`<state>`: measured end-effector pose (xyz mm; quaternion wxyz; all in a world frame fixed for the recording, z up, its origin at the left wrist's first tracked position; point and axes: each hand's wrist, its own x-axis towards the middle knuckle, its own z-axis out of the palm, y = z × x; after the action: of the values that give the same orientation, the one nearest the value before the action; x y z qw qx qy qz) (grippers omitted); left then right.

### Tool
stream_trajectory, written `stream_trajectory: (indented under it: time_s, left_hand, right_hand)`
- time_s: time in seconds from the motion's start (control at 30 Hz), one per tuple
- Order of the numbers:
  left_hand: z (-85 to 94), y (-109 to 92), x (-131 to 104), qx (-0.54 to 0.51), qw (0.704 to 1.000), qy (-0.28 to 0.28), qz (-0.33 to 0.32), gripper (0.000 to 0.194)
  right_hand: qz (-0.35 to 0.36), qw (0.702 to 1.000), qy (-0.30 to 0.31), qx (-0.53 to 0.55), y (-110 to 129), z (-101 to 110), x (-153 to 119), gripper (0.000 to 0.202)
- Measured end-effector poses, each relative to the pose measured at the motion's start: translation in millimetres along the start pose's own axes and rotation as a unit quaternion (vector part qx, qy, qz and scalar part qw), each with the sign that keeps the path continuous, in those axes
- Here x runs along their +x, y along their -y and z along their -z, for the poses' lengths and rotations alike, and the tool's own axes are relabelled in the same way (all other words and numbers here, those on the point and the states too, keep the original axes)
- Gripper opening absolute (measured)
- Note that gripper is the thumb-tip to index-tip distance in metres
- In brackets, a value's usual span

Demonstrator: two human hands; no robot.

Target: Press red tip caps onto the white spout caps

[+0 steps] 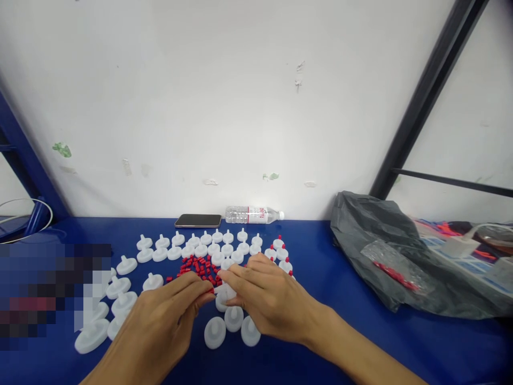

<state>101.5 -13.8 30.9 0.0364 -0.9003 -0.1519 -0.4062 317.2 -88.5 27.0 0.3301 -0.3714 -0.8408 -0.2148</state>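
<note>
My left hand (166, 313) pinches a small red cap (211, 290) between thumb and fingertips. Close beside it, my right hand (268, 297) is closed on a white round cap with a nozzle (226, 292), its narrow tip turned toward the red piece. Whether the two parts touch is too small to tell. Behind my hands lies a loose pile of small red caps (198, 267). Many white nozzle caps (162, 242) stand around the pile, spouts up. At the right of them, several white nozzle caps (285, 264) carry red tips. More white ones (215, 332) sit in front, between my wrists.
Along the wall lie a phone (197, 220) and a clear plastic bottle (253, 214) on its side. A dark plastic bag (360, 251) covers the table's right part, with a clear bag of red pieces (395, 272) on it. A white power strip (460, 248) lies further right.
</note>
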Motion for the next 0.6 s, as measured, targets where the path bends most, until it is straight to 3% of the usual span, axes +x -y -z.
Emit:
stream_trajectory:
  time_s: [0.6]
  left_hand:
    - [2.5, -6.7, 1.4, -0.066, 0.997, -0.020, 0.032, 0.021]
  right_hand:
    - [0.049, 0.994, -0.047, -0.089, 3.5, -0.3, 0.3, 0.031]
